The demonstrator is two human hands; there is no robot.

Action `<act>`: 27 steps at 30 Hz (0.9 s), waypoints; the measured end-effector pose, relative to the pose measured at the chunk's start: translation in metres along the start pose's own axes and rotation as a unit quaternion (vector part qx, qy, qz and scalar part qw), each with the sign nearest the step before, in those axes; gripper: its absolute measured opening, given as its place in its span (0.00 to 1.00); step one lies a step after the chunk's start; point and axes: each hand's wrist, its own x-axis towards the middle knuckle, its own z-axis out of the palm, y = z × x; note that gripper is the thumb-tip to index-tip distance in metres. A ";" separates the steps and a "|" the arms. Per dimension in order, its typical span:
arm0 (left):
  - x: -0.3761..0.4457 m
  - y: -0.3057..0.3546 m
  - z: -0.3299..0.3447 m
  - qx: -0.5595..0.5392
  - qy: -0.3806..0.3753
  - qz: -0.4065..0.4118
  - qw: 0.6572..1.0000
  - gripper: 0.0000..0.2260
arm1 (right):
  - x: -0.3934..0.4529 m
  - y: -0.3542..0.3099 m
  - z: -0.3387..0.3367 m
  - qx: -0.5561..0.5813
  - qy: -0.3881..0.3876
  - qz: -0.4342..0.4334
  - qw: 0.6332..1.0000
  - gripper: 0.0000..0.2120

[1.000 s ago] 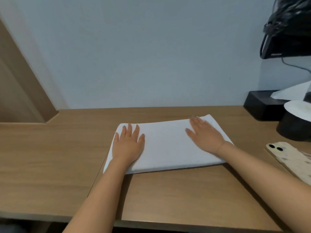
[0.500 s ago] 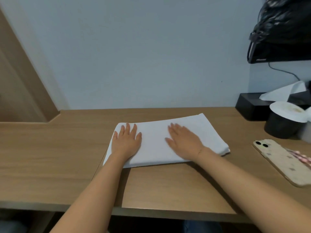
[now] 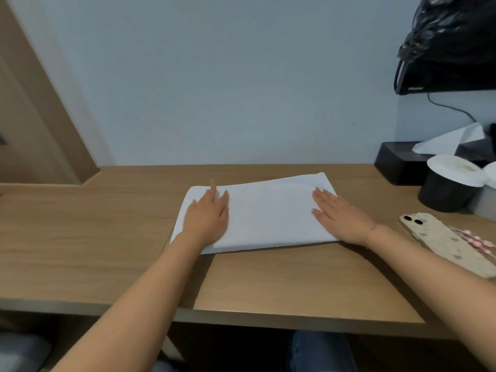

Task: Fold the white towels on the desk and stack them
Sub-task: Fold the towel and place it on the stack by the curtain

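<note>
A white towel (image 3: 268, 216), folded into a long flat rectangle, lies on the wooden desk (image 3: 80, 237) near its middle. My left hand (image 3: 206, 216) lies flat on the towel's left end with fingers straight, one finger lifted a little. My right hand (image 3: 341, 216) lies flat on the towel's right end, palm down, fingers straight and pointing up-left. Only this one towel is in view.
A phone (image 3: 445, 242) in a pale patterned case lies face down at the right. Behind it stand a black cup with a white lid (image 3: 451, 183) and a black tissue box (image 3: 400, 165). A black bag (image 3: 453, 41) hangs on the wall above. The desk's front edge runs below my forearms.
My right hand has slid from the towel's middle back out to its right end. My left hand stayed on the left end and one finger lifted.
</note>
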 end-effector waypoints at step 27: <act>-0.034 -0.039 0.013 -0.027 -0.023 -0.109 0.993 0.27 | 0.048 -0.147 0.031 -0.016 0.017 -0.088 0.996 0.30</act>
